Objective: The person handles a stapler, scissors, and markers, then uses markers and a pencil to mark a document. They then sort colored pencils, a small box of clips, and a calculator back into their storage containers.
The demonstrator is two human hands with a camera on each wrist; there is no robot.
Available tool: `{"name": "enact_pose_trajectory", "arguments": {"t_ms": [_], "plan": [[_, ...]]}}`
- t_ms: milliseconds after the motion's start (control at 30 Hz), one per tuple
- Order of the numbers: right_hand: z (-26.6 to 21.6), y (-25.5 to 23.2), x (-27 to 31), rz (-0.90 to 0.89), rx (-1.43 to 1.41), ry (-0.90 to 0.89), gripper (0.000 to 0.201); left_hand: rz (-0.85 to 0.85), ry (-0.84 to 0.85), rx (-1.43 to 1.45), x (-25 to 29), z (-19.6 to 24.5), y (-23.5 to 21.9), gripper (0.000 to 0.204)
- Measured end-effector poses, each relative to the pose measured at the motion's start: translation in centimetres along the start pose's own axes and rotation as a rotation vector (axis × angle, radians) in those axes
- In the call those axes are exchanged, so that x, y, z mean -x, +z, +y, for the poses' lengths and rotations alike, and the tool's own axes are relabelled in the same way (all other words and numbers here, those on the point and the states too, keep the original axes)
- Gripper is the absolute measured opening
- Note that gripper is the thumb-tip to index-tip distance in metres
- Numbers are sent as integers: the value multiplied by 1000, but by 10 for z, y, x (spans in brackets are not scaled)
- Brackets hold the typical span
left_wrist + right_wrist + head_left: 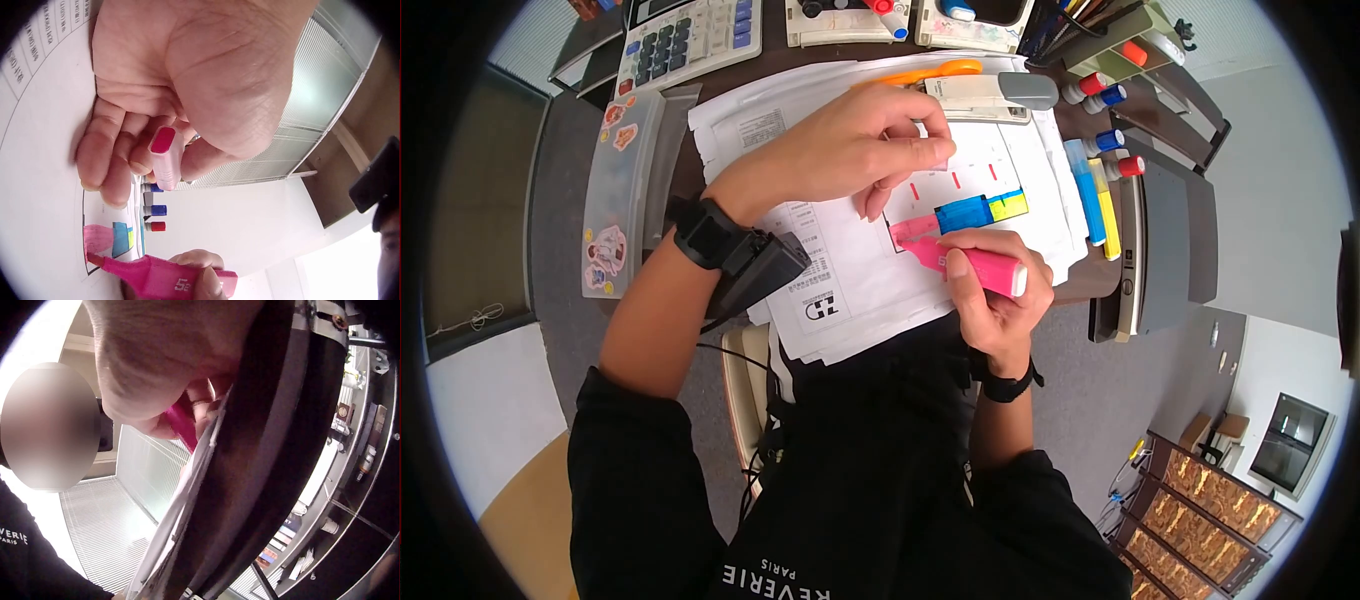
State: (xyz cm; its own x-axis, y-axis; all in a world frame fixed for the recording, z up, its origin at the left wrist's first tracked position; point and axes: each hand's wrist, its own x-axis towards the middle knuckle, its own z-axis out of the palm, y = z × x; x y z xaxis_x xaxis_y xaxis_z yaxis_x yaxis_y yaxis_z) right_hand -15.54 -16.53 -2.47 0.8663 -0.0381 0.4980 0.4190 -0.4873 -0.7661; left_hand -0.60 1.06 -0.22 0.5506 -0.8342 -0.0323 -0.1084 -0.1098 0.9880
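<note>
The right hand (1005,300) grips a pink highlighter (990,272), its tip on the pink patch (915,230) at one end of a coloured strip on the paper (850,290). Beside that patch the strip is blue (964,214), then yellow (1007,205). In the left wrist view the highlighter (169,278) touches the patch's corner. Between thumb and fingers the left hand (187,81) pinches a pink cap (167,159), other fingers resting on the paper. The right wrist view shows the right hand (169,362) round the highlighter (182,425), its tip hidden.
A stapler (980,95) and orange scissors (940,72) lie on the papers' far side. Blue (1086,190) and yellow (1106,215) highlighters lie at the right, near several red and blue-capped markers. A calculator (685,45) and a clear case (622,200) are at the left.
</note>
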Motion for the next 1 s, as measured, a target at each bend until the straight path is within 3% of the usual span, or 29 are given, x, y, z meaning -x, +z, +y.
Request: {"name": "enact_pose_trajectory", "arguments": {"t_ms": [267, 533, 867, 1000], "plan": [[1, 1, 1, 105, 30, 13, 7, 1, -2, -4, 0, 0, 0, 21], [5, 3, 6, 269, 15, 135, 5, 3, -10, -4, -1, -1, -1, 21], [8, 4, 6, 339, 32, 109, 11, 1, -14, 5, 0, 1, 0, 21], [7, 3, 6, 337, 8, 183, 7, 0, -20, 10, 0, 1, -1, 21]]}}
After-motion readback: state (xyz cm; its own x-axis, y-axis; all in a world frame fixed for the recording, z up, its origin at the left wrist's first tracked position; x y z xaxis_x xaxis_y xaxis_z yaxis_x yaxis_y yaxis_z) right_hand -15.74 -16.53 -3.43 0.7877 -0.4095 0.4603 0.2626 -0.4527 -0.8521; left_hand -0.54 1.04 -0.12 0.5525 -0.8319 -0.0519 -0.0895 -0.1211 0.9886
